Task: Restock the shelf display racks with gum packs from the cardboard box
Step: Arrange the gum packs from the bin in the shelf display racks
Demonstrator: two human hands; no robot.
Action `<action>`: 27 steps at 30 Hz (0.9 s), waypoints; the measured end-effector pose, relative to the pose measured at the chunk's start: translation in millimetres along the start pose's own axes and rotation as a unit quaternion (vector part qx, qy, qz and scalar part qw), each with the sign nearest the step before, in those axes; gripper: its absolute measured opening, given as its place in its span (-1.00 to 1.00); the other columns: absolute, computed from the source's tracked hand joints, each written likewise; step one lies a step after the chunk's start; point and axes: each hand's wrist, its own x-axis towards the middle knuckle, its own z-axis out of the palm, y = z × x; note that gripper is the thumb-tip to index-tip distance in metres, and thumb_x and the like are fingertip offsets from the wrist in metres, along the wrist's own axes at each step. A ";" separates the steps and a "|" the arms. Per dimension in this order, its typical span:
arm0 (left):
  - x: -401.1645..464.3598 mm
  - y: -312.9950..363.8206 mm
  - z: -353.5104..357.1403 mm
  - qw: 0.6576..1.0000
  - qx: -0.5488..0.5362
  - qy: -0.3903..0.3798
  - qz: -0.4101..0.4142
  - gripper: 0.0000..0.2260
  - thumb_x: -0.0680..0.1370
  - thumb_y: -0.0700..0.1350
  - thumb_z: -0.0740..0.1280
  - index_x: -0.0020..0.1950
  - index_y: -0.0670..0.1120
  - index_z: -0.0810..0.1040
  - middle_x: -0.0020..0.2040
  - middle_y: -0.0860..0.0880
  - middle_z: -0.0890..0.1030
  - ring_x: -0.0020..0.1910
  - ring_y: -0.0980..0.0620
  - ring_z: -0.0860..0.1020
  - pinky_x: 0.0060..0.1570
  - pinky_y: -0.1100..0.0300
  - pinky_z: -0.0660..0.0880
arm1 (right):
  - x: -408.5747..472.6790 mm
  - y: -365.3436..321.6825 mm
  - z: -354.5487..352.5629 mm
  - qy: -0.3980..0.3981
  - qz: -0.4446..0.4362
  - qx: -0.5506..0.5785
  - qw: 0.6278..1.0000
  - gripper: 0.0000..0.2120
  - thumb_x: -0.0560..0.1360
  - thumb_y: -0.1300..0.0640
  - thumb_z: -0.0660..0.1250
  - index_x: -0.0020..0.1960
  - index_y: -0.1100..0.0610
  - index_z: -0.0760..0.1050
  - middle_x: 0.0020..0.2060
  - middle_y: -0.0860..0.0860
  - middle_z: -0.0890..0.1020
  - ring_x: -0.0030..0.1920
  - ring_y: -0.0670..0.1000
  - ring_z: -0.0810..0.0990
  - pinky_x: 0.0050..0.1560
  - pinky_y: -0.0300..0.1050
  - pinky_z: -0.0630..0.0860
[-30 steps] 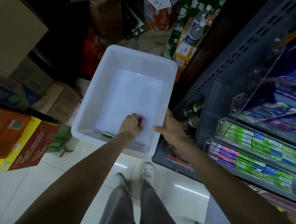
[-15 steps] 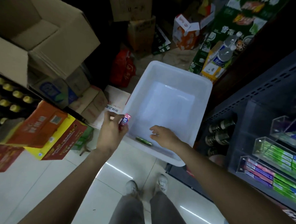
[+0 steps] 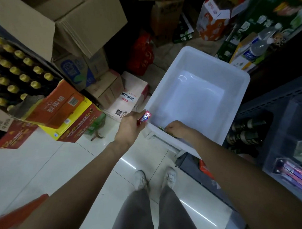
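Observation:
My left hand holds a red gum pack just outside the near left corner of a white plastic bin. Inside the bin, my right hand curls its fingers over a green gum pack lying on the bottom by the near wall; most of that pack is hidden under the fingers. A clear display rack with purple and pink gum packs shows at the right edge.
Stacked cardboard boxes, an orange and yellow drinks carton and a crate of gold-capped bottles crowd the left. Cans sit on the dark low shelf at right. White floor tiles and my feet lie below.
My left hand lifted the red pack out of the bin to its left corner. My right hand moved from the bin's rim into the bin onto the green pack. The view swung left.

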 end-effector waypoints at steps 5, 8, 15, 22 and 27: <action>2.9 -2.8 0.7 0.999 0.036 0.001 0.013 -0.64 0.55 -0.17 0.32 0.35 -0.10 0.47 0.07 -0.25 0.56 0.03 -0.18 0.53 -0.16 0.34 0.20 | -14.5 -1.9 -8.8 0.007 -0.037 0.060 0.998 -0.78 0.52 0.29 0.28 0.14 0.29 0.57 0.01 0.15 0.62 -0.10 -0.04 0.52 -0.13 -0.28 0.46; 6.1 0.6 -4.5 0.999 0.036 0.014 0.017 -0.68 0.55 -0.21 0.30 0.31 -0.15 0.50 0.06 -0.25 0.57 0.02 -0.18 0.53 -0.19 0.38 0.18 | -37.2 -6.1 -16.9 -0.009 -0.056 0.163 0.985 -0.77 0.54 0.30 0.27 0.19 0.26 0.53 -0.09 0.06 0.57 -0.15 -0.08 0.52 -0.22 -0.34 0.47; 18.5 59.8 -41.5 0.994 -0.054 0.021 0.089 -0.71 0.51 -0.21 0.35 0.24 -0.10 0.57 -0.15 -0.12 0.56 -0.26 0.05 0.46 -0.28 0.40 0.26 | -110.9 -14.7 -56.0 0.002 -0.137 0.454 0.881 -0.81 0.57 0.28 0.22 0.14 0.21 0.53 -0.10 0.08 0.63 -0.10 0.04 0.64 -0.04 -0.16 0.58; 19.3 174.9 -59.6 0.962 -0.245 -0.025 0.119 -0.78 0.41 -0.20 0.49 0.01 -0.11 0.57 -0.28 0.00 0.60 -0.38 0.07 0.58 -0.41 0.30 0.50 | -207.7 13.3 -106.8 0.090 -0.235 0.541 0.802 -0.82 0.56 0.25 0.22 0.10 0.17 0.54 -0.14 0.05 0.65 -0.18 -0.03 0.65 -0.10 -0.18 0.59; 6.6 266.9 -35.6 0.943 -0.257 -0.071 0.201 -0.81 0.38 -0.16 0.51 -0.06 -0.02 0.59 -0.25 -0.03 0.63 -0.33 0.01 0.60 -0.34 0.19 0.55 | -273.1 75.0 -139.0 0.207 -0.259 0.500 0.800 -0.84 0.57 0.27 0.20 0.07 0.16 0.53 -0.12 0.09 0.65 -0.17 0.00 0.66 -0.03 -0.10 0.60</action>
